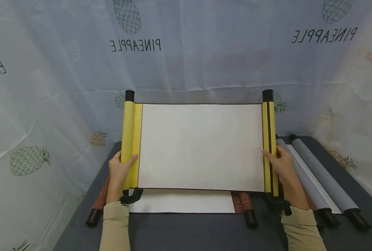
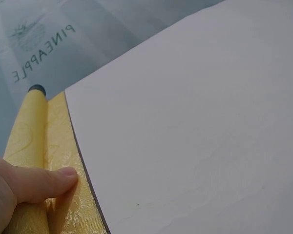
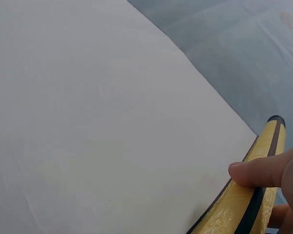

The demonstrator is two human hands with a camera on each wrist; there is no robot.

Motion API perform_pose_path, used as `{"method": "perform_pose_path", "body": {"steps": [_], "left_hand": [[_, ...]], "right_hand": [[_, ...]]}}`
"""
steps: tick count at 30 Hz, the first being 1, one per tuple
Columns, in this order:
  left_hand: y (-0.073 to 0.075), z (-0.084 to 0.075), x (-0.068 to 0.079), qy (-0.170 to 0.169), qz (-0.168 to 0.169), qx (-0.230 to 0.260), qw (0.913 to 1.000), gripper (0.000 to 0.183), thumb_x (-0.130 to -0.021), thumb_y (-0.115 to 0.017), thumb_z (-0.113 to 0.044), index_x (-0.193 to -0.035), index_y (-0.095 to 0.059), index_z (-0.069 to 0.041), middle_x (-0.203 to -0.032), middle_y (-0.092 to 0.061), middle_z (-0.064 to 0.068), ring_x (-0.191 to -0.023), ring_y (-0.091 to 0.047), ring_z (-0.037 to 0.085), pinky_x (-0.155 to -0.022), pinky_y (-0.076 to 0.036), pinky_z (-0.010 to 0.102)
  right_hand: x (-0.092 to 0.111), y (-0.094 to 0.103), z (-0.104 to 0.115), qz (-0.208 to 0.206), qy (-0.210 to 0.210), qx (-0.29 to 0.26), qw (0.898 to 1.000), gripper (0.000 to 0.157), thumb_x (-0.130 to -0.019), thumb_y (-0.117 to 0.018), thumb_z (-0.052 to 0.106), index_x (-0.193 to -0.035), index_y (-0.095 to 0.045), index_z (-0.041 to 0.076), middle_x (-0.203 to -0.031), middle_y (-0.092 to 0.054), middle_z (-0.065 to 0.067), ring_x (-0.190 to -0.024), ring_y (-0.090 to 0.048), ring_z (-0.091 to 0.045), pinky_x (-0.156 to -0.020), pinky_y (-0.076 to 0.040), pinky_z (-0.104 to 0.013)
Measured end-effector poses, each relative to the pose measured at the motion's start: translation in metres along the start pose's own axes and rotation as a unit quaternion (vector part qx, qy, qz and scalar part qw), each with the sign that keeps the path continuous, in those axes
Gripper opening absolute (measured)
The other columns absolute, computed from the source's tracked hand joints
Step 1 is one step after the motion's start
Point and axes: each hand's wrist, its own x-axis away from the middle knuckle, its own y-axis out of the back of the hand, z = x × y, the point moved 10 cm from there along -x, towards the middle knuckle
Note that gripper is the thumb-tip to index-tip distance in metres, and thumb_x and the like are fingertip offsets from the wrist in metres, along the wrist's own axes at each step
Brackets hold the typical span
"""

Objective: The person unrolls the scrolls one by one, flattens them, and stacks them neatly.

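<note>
A blank scroll [image 1: 201, 146] with yellow brocade ends and black roller knobs is spread open and held up above the table. My left hand [image 1: 120, 170] grips its left roller [image 1: 128, 139], the thumb lying across the yellow border [image 2: 63, 146]. On the other side, my right hand [image 1: 284, 167] holds the right roller [image 1: 270, 139], which carries two dark stripes; the thumb presses on its front in the right wrist view. Below, partly covered by the raised scroll, a second scroll [image 1: 186, 202] with reddish-brown patterned rollers lies unrolled on the table.
Grey scroll rollers [image 1: 325, 170] with black knobs lie at the table's right, white paper between them. Another reddish-brown roller end shows beside my right forearm. The dark table [image 1: 186, 232] meets a pale curtain [image 1: 201, 52] printed with pineapples at the back and sides.
</note>
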Motion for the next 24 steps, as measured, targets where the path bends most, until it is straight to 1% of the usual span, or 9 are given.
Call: {"method": "perform_pose_path", "body": {"steps": [2, 9, 14, 17, 20, 24], "left_hand": [[0.0006, 0.0009, -0.0009, 0.0, -0.001, 0.001, 1.0, 0.056, -0.088, -0.069, -0.035, -0.13, -0.053, -0.003, -0.112, -0.061, 0.017, -0.077, -0.054, 0.009, -0.065, -0.047, 0.02], [0.003, 0.0027, -0.0031, 0.003, -0.005, -0.002, 1.0, 0.056, -0.087, -0.07, -0.035, -0.129, -0.054, -0.003, -0.112, -0.061, 0.017, -0.077, -0.055, 0.01, -0.065, -0.046, 0.021], [0.0049, 0.0025, -0.0032, -0.004, -0.011, -0.004, 0.9999, 0.055, -0.087, -0.07, -0.034, -0.13, -0.054, -0.003, -0.112, -0.062, 0.018, -0.076, -0.054, 0.009, -0.065, -0.046, 0.021], [0.0059, 0.002, -0.0026, -0.009, -0.015, -0.006, 0.9998, 0.055, -0.087, -0.07, -0.032, -0.13, -0.054, -0.002, -0.112, -0.062, 0.019, -0.076, -0.054, 0.01, -0.064, -0.046, 0.02], [0.0068, 0.0018, -0.0024, -0.012, -0.019, -0.009, 0.9997, 0.055, -0.087, -0.07, -0.031, -0.13, -0.054, -0.001, -0.112, -0.062, 0.019, -0.077, -0.055, 0.01, -0.064, -0.046, 0.019], [0.007, 0.003, -0.0027, -0.01, -0.018, -0.005, 0.9998, 0.054, -0.088, -0.07, -0.03, -0.13, -0.053, -0.001, -0.112, -0.061, 0.019, -0.078, -0.055, 0.012, -0.064, -0.046, 0.019]], "right_hand": [[0.0001, -0.0001, 0.0006, -0.002, 0.0, -0.004, 1.0, 0.061, -0.095, -0.056, 0.034, -0.142, -0.041, -0.002, -0.106, -0.054, -0.004, -0.072, -0.046, 0.004, -0.064, -0.043, -0.018], [0.0015, 0.0002, 0.0018, -0.002, -0.005, -0.032, 0.999, 0.062, -0.097, -0.051, 0.037, -0.145, -0.038, -0.001, -0.109, -0.054, 0.0, -0.073, -0.048, 0.009, -0.065, -0.045, -0.016], [0.0012, 0.0, 0.0028, -0.006, -0.006, -0.034, 0.999, 0.062, -0.098, -0.05, 0.036, -0.146, -0.037, -0.001, -0.12, -0.055, -0.01, -0.072, -0.048, 0.01, -0.064, -0.046, -0.015], [0.0008, -0.0007, 0.0031, -0.006, -0.004, -0.038, 0.999, 0.059, -0.099, -0.047, 0.035, -0.146, -0.037, 0.0, -0.123, -0.055, -0.012, -0.072, -0.048, 0.01, -0.065, -0.046, -0.015], [-0.0007, -0.001, 0.0018, -0.014, -0.009, -0.047, 0.999, 0.058, -0.1, -0.043, 0.036, -0.147, -0.036, 0.002, -0.118, -0.056, -0.008, -0.072, -0.049, 0.01, -0.064, -0.046, -0.015], [-0.0029, -0.0005, -0.0007, -0.036, -0.016, -0.07, 0.997, 0.055, -0.101, -0.041, 0.035, -0.147, -0.038, 0.004, -0.104, -0.057, 0.002, -0.069, -0.051, 0.009, -0.062, -0.047, -0.014]]}}
